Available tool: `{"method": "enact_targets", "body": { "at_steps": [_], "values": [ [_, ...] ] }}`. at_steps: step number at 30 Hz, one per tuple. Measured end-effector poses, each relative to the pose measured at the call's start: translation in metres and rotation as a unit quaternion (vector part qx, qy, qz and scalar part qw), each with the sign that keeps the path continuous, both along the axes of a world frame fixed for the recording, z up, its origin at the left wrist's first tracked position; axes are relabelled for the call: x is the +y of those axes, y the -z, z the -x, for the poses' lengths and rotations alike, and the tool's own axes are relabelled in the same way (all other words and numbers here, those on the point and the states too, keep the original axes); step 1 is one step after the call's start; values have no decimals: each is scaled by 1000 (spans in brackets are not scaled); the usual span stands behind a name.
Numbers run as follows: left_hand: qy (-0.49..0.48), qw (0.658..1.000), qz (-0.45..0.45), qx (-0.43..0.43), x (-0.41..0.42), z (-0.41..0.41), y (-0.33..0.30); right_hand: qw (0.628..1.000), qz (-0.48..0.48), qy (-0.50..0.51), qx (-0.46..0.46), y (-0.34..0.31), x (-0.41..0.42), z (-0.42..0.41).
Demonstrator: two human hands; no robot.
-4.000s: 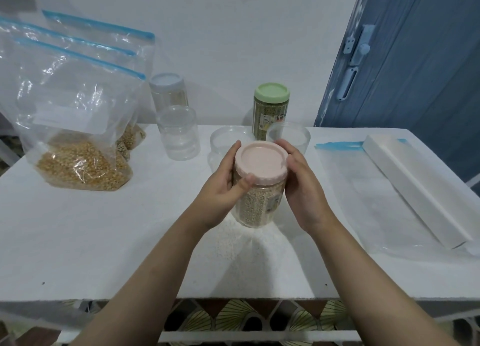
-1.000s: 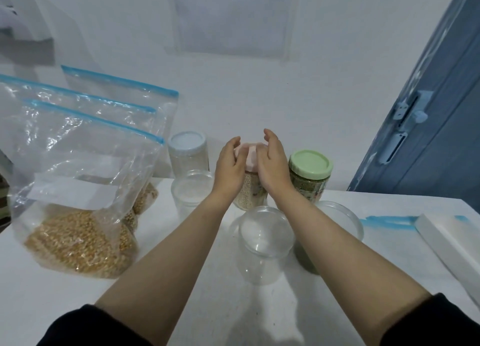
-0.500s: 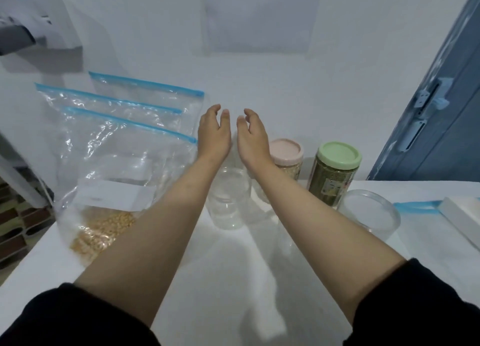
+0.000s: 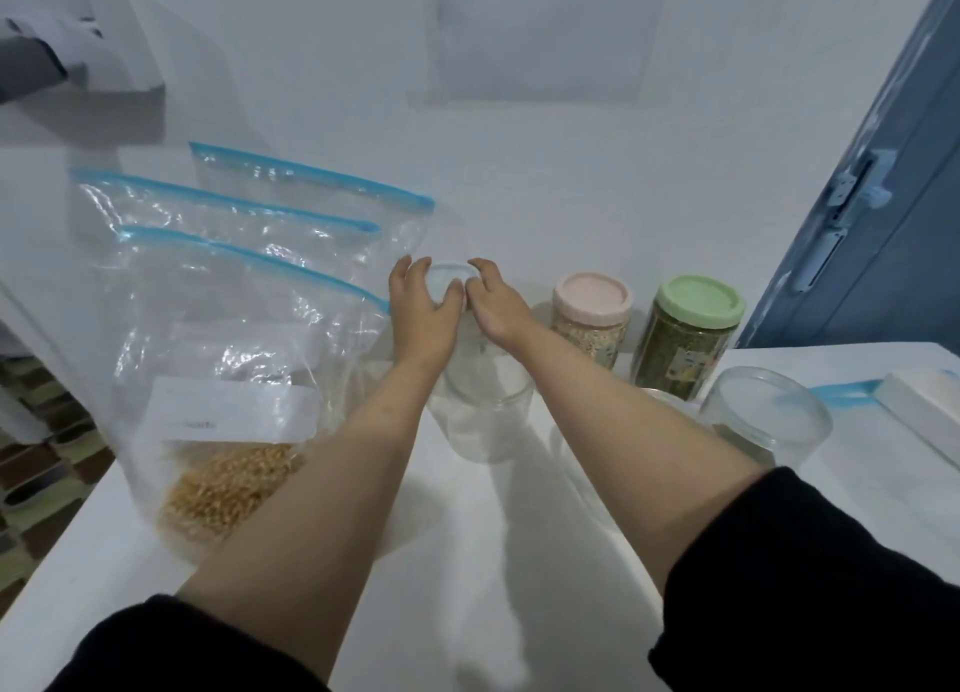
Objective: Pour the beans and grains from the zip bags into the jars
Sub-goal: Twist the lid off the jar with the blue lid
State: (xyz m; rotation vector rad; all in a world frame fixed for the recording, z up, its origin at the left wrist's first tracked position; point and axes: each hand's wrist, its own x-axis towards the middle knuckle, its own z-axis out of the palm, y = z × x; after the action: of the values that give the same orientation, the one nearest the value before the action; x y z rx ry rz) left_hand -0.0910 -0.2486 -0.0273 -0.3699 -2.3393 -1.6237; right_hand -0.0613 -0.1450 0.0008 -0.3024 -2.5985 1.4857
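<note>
On a white table [image 4: 498, 561], a zip bag of yellow grain [image 4: 223, 431] awaits pouring beside empty clear jars [image 4: 763, 426]. Farther back, left hand [image 4: 421, 317] and right hand [image 4: 496, 302] curl around a white-lidded jar [image 4: 451, 281]; two filled, capped jars [image 4: 591, 317] stand by the wall.

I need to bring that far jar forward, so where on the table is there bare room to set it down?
Bare tabletop lies between the forearms, in front of the clear jar. Another patch lies right of the right sleeve, before the white box. The back row is crowded with the zip bags, pink-lidded jar, green-lidded jar.
</note>
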Motion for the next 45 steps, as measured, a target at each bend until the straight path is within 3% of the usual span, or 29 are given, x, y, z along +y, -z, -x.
{"method": "enact_targets", "body": {
  "at_steps": [3,7,16,23,29,34,45],
  "values": [
    [13,998,-30,-53,-3,-2,9,1000,0,5,21,6,-1,-1],
    [30,997,-51,-51,-4,-5,4,998,-5,22,60,7,-4,-5],
    [59,981,-115,141,-1,-45,-51,949,13,75,306,-33,-12,-40],
    [90,965,-138,203,-8,-109,-90,910,-1,157,384,-70,-27,-111],
    [105,960,-187,179,-24,-195,-87,921,30,144,360,-69,-39,-201],
    [117,968,-204,81,-26,-266,-52,944,74,89,310,-31,-30,-266],
    [146,969,-189,-60,-24,-323,26,976,138,44,160,47,-17,-339]
  ]
}}
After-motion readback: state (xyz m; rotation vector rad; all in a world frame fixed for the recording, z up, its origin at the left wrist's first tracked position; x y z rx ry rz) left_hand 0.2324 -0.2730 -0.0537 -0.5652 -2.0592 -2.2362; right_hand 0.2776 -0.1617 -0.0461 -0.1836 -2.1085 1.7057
